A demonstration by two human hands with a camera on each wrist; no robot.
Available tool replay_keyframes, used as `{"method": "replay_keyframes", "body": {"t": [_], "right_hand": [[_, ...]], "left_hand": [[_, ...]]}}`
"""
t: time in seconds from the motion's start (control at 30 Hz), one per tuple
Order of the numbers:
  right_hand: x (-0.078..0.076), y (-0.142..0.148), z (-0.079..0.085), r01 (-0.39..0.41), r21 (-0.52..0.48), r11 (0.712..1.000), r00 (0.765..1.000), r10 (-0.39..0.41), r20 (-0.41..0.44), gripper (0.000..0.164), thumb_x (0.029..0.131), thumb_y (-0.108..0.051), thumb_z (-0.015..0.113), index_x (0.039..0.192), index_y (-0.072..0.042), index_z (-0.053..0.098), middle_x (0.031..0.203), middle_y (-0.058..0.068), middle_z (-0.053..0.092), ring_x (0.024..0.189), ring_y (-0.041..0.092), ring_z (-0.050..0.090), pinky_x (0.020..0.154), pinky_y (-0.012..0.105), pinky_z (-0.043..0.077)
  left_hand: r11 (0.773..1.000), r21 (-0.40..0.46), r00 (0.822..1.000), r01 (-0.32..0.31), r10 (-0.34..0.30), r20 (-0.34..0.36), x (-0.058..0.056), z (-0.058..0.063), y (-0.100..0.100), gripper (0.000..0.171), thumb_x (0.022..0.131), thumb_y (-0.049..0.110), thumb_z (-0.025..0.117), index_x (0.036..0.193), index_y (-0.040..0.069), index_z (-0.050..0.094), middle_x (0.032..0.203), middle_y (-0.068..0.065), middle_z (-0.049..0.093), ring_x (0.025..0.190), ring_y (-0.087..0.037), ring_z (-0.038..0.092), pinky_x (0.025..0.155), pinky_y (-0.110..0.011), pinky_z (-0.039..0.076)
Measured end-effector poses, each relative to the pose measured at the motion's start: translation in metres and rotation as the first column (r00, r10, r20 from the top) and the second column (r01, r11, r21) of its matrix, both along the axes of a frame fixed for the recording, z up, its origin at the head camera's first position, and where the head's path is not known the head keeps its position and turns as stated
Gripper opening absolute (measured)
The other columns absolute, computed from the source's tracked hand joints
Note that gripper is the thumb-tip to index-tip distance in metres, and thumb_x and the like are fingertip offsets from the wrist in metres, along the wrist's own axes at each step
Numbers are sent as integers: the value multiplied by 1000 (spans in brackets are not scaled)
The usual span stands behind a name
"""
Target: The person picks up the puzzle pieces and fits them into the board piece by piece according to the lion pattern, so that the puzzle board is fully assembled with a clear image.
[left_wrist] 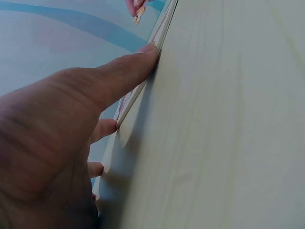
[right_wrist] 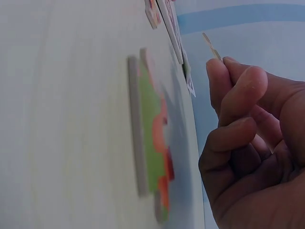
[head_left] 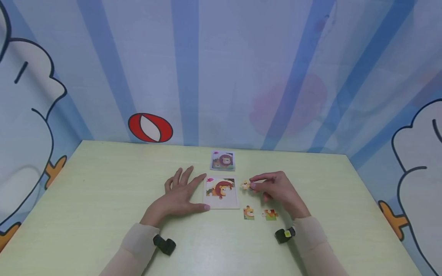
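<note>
Puzzle tray (head_left: 221, 204) part-filled; lion pieces (head_left: 223, 188) inside.

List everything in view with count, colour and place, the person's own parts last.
Table: 1, pale yellow, foreground
Striped backdrop: 1, blue, behind table
Ball print: 1, red-white, on backdrop
Outlined prints: several, white-orange, both sides
Puzzle tray: 1, white, on table
Assembled lion section: 1, multicoloured, in tray
Lion picture: 1, multicoloured, beyond tray
Loose puzzle pieces: 2, multicoloured, right of tray
Held puzzle piece: 1, yellowish, beside tray
Wrist cameras: 2, black, on wrists
Sleeves: 2, pale beige, on forearms
Left hand: 1, bare, at tray's left edge
Right hand: 1, bare, pinching held puzzle piece
</note>
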State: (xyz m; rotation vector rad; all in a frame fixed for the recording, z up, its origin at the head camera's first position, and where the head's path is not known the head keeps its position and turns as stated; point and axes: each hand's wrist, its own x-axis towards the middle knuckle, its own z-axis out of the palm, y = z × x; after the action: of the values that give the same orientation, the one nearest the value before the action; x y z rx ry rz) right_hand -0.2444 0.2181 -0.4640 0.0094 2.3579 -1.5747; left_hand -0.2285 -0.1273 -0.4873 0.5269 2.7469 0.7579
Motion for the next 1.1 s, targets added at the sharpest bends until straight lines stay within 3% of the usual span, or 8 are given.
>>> {"method": "replay_keyframes", "body": {"t": [1.1], "right_hand": [[-5, -38, -1, -62, -3, 998, 996, 62, 65, 21, 92, -19, 84, 112, -13, 85, 83, 7, 82, 46, 13, 52, 57, 27, 48]], "left_hand": [[1000, -2, 1000, 2, -2, 0, 1, 3, 0, 101, 87, 62, 78, 170, 27, 33, 182, -19, 7, 167, -52, -4, 127, -77, 5]]}}
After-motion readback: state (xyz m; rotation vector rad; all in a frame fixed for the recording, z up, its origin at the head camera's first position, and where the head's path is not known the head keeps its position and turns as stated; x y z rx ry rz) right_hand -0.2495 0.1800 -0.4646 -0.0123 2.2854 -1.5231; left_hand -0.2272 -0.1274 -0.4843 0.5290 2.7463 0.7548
